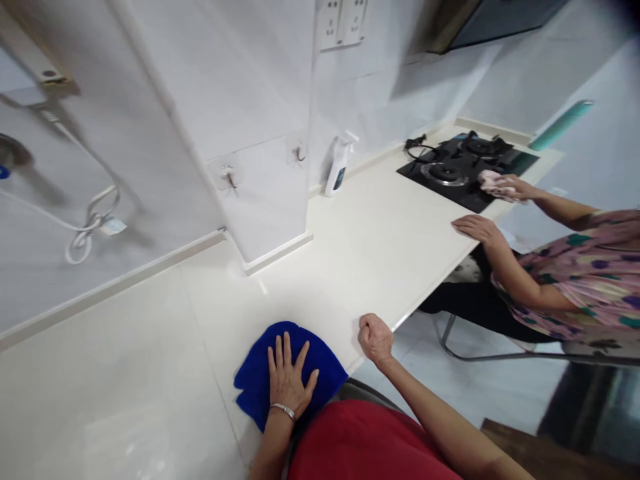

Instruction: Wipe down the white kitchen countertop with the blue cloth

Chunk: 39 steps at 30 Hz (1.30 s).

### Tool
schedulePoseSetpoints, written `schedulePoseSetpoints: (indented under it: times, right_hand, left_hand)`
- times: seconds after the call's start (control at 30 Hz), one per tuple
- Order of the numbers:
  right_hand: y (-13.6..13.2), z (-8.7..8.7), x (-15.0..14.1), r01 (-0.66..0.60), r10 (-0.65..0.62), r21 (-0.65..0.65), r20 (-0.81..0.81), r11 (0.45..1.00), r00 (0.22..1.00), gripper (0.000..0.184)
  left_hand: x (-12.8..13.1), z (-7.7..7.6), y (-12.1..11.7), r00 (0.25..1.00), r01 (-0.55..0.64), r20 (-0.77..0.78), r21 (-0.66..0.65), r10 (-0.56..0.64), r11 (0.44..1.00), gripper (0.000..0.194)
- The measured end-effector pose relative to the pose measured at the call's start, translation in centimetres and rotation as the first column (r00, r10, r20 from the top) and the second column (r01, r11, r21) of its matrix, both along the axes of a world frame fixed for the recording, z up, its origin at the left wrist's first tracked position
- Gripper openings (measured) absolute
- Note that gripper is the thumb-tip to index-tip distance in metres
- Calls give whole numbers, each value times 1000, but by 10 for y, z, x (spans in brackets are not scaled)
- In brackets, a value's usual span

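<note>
Pressing the left hand (286, 380) down on 1 blue cloth (320, 371) at 6 o'clock, fingers open and spread, keeping the palm flat on the white counter (380, 233); closing the right hand (375, 340) into an empty fist at its edge. Counting 1 spray bottle (338, 167) at 12 o'clock, 1 stove (425, 181) with 2 burners (444, 175) at 2 o'clock, 2 co-worker's hands (477, 229) at 3 o'clock, 1 gripping 1 pink cloth (495, 185).

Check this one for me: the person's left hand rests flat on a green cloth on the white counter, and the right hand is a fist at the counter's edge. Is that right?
No: the cloth is blue, not green, as the head view shows. The rest stands: the left hand rests flat on it on the white counter, and the right hand is a fist at the counter's edge.
</note>
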State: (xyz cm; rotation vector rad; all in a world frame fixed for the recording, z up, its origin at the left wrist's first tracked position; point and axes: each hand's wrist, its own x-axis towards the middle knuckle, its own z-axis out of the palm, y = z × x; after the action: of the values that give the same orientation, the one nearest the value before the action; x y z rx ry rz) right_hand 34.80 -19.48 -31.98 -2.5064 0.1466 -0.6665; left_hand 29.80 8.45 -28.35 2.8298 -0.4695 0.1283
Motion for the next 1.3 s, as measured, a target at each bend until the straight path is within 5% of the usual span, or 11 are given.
schedulePoseSetpoints:
  times: [0.13,0.23,0.4,0.53,0.7,0.9,1.0,1.1,1.3]
  right_hand:
    - [-3,2,-2,-25,24,-49,-25,998,999,17]
    - [-7,3,-4,-34,29,-73,-72,997,997,16]
    - [-31,12,1,-116,95,-60,-276,992,956,17]
    - [-48,22,23,-411,382,16,-406,911,830,18]
    - [-33,30,52,-712,681,95,-404,695,611,19]
    - [28,23,69,-932,909,128,-301,338,288,18]
    - [53,18,64,-962,935,17,-241,273,261,17]
    - [60,16,59,-957,937,-52,-195,284,289,15]
    - [55,18,60,-959,941,-65,-184,277,284,18]
  left_hand:
    - [-6,3,13,998,-41,-49,-36,40,998,65]
    - [-20,6,33,968,-243,-73,-41,239,969,60]
    - [-68,15,69,809,-585,-108,-56,577,809,54]
    - [-133,23,68,625,-778,-74,-142,777,612,52]
    - [-246,23,16,263,-948,-10,-187,965,257,53]
    - [-366,16,-92,-207,-971,-95,-99,974,-216,59]
    - [-399,14,-137,-402,-911,-149,-36,903,-411,63]
    - [-414,12,-163,-476,-874,-180,-8,861,-485,66]
    - [-418,8,-174,-437,-898,-209,44,875,-438,68]
